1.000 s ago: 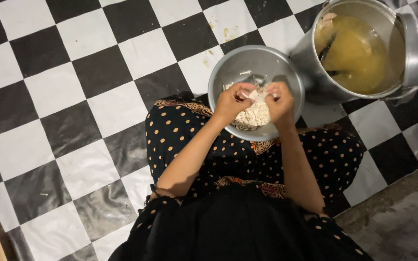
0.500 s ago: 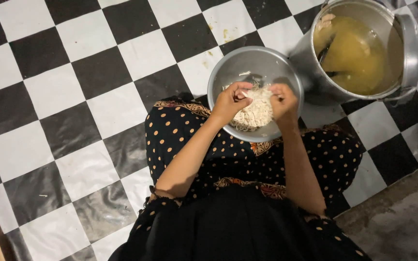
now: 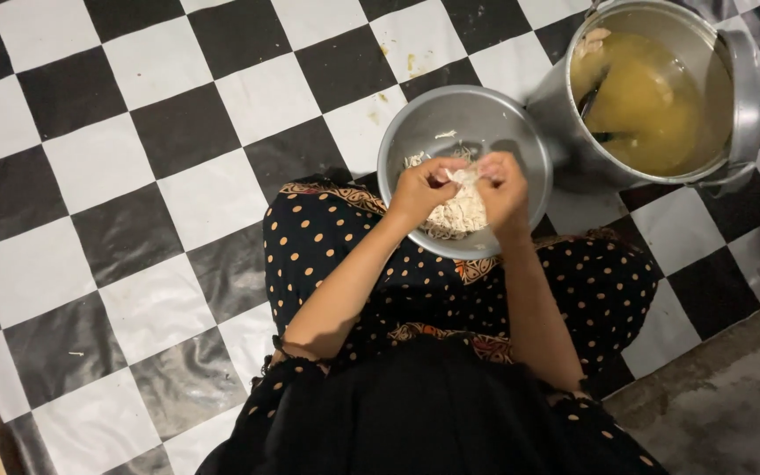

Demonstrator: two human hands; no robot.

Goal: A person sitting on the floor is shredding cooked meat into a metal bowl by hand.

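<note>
A round metal bowl rests on my lap, on black cloth with orange dots. A heap of pale shredded meat lies in its near half. My left hand and my right hand meet over the heap, fingers pinched on one small piece of meat held between them. Both forearms reach forward from my body to the bowl.
A large metal pot of yellow broth stands right of the bowl, a dark ladle handle and pale pieces in it. A black-and-white checkered sheet covers the floor. Bare grey floor shows at the lower right.
Both hands stay over the bowl; the fingers have shifted slightly closer together on the meat. The bowl and pot have not moved.
</note>
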